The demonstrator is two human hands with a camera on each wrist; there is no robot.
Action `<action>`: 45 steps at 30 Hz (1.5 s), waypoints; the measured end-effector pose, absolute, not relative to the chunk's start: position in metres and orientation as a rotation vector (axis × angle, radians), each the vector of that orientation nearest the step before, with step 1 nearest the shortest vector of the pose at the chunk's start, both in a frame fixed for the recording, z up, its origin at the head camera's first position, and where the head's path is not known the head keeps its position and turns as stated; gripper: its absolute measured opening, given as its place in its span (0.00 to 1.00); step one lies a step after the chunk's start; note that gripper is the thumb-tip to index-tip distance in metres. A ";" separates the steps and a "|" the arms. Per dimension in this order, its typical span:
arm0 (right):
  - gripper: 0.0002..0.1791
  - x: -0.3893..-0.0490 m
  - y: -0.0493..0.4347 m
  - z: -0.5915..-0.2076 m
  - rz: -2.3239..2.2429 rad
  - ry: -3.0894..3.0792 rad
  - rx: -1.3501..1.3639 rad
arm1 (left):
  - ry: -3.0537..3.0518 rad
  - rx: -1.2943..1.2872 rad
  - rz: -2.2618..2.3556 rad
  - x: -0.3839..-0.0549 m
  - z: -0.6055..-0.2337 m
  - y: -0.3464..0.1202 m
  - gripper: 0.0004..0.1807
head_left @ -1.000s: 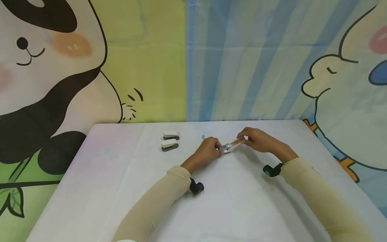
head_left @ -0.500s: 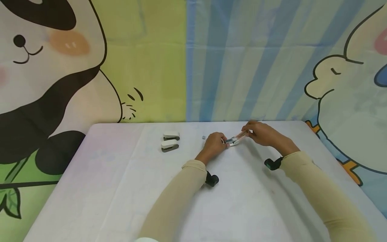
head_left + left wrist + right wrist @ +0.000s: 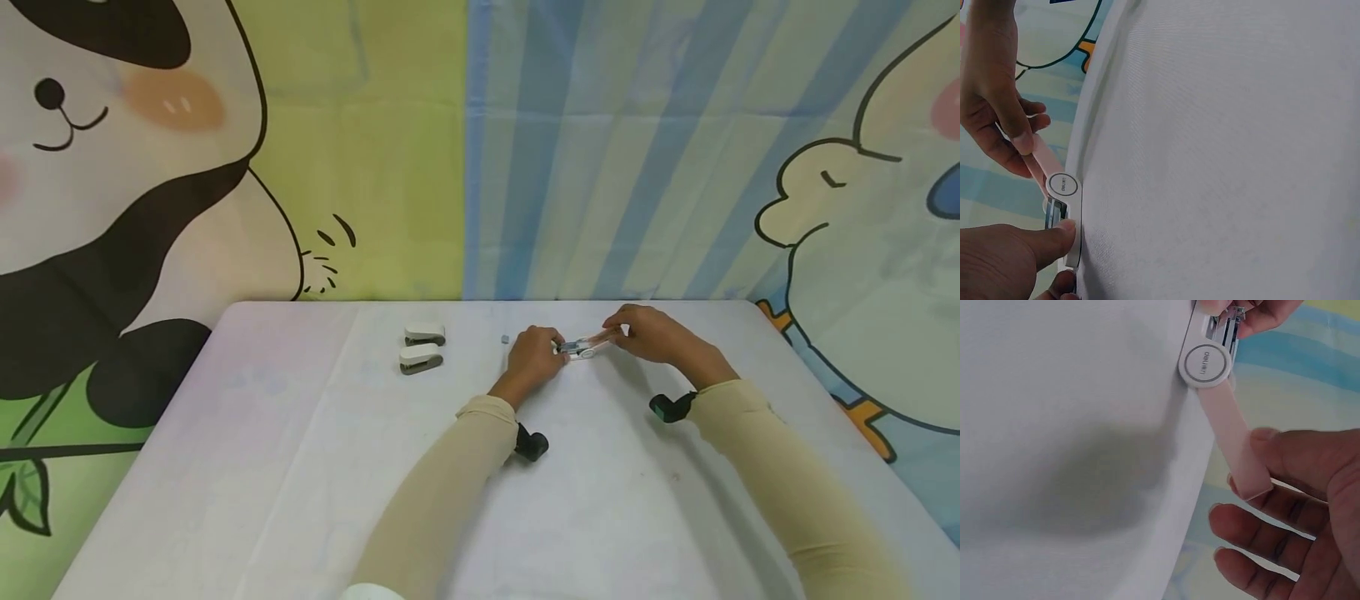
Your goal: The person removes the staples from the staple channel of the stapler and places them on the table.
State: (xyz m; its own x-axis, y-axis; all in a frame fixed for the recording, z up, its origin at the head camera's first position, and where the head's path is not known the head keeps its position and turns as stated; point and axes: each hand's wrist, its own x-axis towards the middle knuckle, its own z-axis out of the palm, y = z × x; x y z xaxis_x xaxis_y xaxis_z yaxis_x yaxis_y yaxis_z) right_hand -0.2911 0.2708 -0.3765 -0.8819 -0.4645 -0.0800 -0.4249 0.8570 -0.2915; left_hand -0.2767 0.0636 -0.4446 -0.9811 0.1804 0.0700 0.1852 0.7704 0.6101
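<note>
A pink and white stapler (image 3: 587,345) is held folded open between both hands, near the table's far edge. My left hand (image 3: 532,357) pinches the end of its white body, thumb on the near side. My right hand (image 3: 651,333) pinches the tip of the pink arm (image 3: 1225,422) between thumb and index finger, the other fingers spread loosely below it. The right wrist view shows the round white hinge (image 3: 1205,364) and a metal staple channel (image 3: 1229,331) bared beside the left fingers. Part of the white body is covered by the left thumb (image 3: 1057,242).
Two small white and grey staplers (image 3: 422,359) sit side by side left of my hands. A small grey block (image 3: 505,339), like a strip of staples, lies on the white-covered table (image 3: 360,467). Behind the table hangs a cartoon-printed cloth (image 3: 405,167).
Both hands have shifted a little, the left one to the right and away from me, carrying the stapler along. Its pink arm now stands at a different angle to the white body.
</note>
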 end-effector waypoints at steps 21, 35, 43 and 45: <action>0.16 -0.287 0.197 -0.351 -0.323 2.987 -0.839 | -2.695 -0.428 -1.543 -0.273 -0.419 -0.038 0.18; 0.16 -0.293 0.149 -0.378 -0.965 2.600 -1.058 | -2.707 -0.361 -1.365 -0.237 -0.397 -0.136 0.15; 0.18 -0.295 0.100 -0.398 -1.046 2.391 -1.092 | -2.815 -0.217 -1.313 -0.224 -0.412 -0.160 0.17; 0.20 -0.293 0.088 -0.401 -1.018 2.344 -1.090 | -2.816 -0.228 -1.324 -0.224 -0.414 -0.160 0.18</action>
State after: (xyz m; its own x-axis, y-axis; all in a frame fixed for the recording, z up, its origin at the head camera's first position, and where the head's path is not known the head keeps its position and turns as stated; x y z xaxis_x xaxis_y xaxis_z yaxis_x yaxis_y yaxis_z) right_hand -0.2932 0.0880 -0.4014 -0.6373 -0.7703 -0.0215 -0.5100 0.4426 -0.7376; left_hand -0.2243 -0.1604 -0.4140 -0.9891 0.1225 0.0816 0.1409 0.6291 0.7645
